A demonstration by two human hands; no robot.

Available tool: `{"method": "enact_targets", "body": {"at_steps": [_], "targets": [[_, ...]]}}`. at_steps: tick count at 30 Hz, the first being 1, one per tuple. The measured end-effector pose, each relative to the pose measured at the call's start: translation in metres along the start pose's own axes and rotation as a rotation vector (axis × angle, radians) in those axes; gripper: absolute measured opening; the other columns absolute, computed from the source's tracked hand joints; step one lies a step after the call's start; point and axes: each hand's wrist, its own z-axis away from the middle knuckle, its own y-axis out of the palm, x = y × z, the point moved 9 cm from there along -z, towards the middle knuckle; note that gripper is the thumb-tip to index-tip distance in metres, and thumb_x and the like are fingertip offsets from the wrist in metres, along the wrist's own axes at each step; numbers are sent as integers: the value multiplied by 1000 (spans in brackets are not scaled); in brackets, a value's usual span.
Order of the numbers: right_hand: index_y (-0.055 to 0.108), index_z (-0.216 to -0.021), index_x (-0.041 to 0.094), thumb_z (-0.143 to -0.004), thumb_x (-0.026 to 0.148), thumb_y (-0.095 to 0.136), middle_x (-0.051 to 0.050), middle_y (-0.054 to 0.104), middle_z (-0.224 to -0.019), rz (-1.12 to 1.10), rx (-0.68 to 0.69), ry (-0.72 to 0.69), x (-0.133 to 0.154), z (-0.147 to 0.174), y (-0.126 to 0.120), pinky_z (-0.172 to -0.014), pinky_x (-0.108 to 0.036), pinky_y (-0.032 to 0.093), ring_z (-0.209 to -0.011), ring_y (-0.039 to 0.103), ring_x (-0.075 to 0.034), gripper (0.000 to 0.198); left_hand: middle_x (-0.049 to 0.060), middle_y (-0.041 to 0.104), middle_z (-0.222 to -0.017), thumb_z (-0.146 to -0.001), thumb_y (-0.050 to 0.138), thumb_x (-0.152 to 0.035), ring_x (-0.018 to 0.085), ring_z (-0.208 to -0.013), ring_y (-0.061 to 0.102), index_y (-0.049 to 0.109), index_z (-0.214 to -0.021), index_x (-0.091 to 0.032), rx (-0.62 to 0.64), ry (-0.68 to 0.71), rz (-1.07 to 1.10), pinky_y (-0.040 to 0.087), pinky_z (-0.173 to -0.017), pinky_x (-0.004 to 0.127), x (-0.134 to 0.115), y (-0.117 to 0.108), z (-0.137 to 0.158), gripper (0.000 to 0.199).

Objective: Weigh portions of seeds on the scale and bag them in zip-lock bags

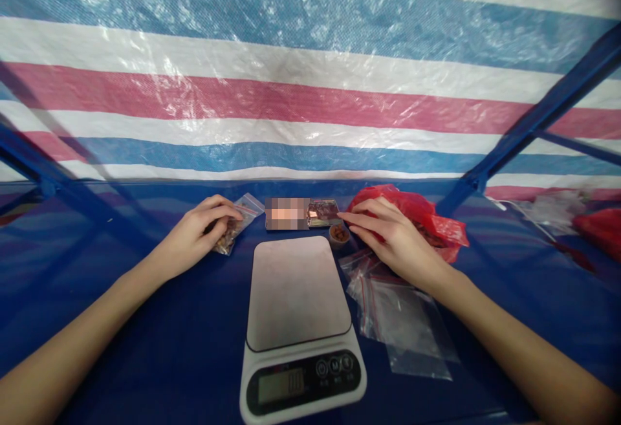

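My left hand point(206, 226) is on the left, its fingers and thumb curled on the edge of a small clear zip-lock bag point(233, 228) with brownish bits inside. My right hand point(388, 234) hovers with fingers stretched out and slightly apart, holding nothing I can see. Just below its fingertips stands a small round cup point(339, 236) of brown pieces. Behind and beside that hand lies an open red plastic bag point(436, 228), partly hidden by it. Between my hands sits a white kitchen scale point(299, 295) with a bare metal plate; its display seems to read 0.0.
Several flat zip-lock bags point(407, 321) lie under my right wrist. A phone-like device point(324, 213), partly blurred out, lies behind the scale. Blue metal bars point(509, 127) slant up at both sides. A striped plastic sheet point(291, 95) hangs behind the blue table point(179, 347).
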Motion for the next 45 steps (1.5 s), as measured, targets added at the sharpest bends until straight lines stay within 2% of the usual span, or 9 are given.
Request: {"method": "enact_targets", "body": {"at_steps": [6, 11, 18, 22, 30, 36, 39, 42, 45], "targets": [[76, -134, 24, -100, 29, 74, -11, 75, -116, 22, 23, -18, 0, 1, 4, -96, -51, 56, -109, 65, -31, 35, 8, 68, -116, -105, 44, -33, 24, -109, 66, 76, -108, -20, -1, -6, 10, 52, -101, 38, 1, 1, 0, 35], [81, -124, 24, -91, 26, 84, -9, 76, -110, 54, 63, -27, -1, 0, 8, -93, -49, 56, -105, 65, -30, 33, 8, 68, -116, -105, 44, -33, 24, -109, 66, 76, -107, -19, -3, -9, 9, 52, -101, 38, 1, 1, 0, 35], [82, -116, 24, -97, 23, 78, -9, 77, -108, 66, 1, -34, 0, 0, 3, -92, -48, 57, -104, 67, -29, 20, 8, 68, -115, -105, 44, -34, 24, -108, 66, 76, -107, -20, -3, -9, 8, 52, -100, 38, 1, 1, 0, 36], [82, -113, 25, -98, 23, 76, -9, 77, -105, 45, 21, -31, 0, -1, 4, -93, -49, 56, -103, 66, -29, 17, 8, 69, -115, -104, 44, -35, 24, -106, 67, 76, -106, -20, -6, -20, 3, 53, -99, 38, 1, 0, -1, 36], [77, -129, 25, -95, 20, 78, -9, 74, -113, 53, 61, -31, 1, 1, 9, -96, -48, 55, -108, 64, -30, 34, 8, 68, -114, -104, 45, -32, 24, -106, 67, 76, -105, -19, -7, 6, 11, 52, -97, 36, -1, 0, -1, 34], [79, -118, 25, -97, 22, 77, -9, 74, -111, 30, 66, -29, -1, 0, 11, -94, -47, 55, -106, 64, -29, 22, 8, 67, -115, -105, 45, -31, 24, -107, 66, 76, -107, -18, 3, 10, 15, 52, -98, 36, 0, 0, 0, 34], [78, -121, 25, -96, 21, 78, -9, 74, -111, 22, 71, -44, 3, -1, 9, -93, -46, 55, -105, 65, -29, 26, 8, 66, -116, -105, 45, -30, 23, -108, 66, 76, -108, -18, 10, 11, 15, 51, -98, 35, 0, 1, 0, 34], [75, -127, 24, -97, 25, 77, -9, 75, -114, -25, -20, -53, 8, -1, -8, -95, -45, 56, -107, 67, -29, 30, 7, 67, -116, -105, 44, -29, 23, -108, 66, 76, -107, -18, 10, 14, 15, 51, -98, 35, 0, 2, 0, 34], [77, -115, 22, -103, 27, 67, -9, 78, -107, 31, -255, 72, -7, 3, -46, -92, -42, 56, -99, 72, -27, 17, 7, 68, -115, -104, 43, -29, 23, -108, 66, 76, -107, -18, 5, 16, 8, 51, -98, 35, -1, 2, 0, 34]]}}
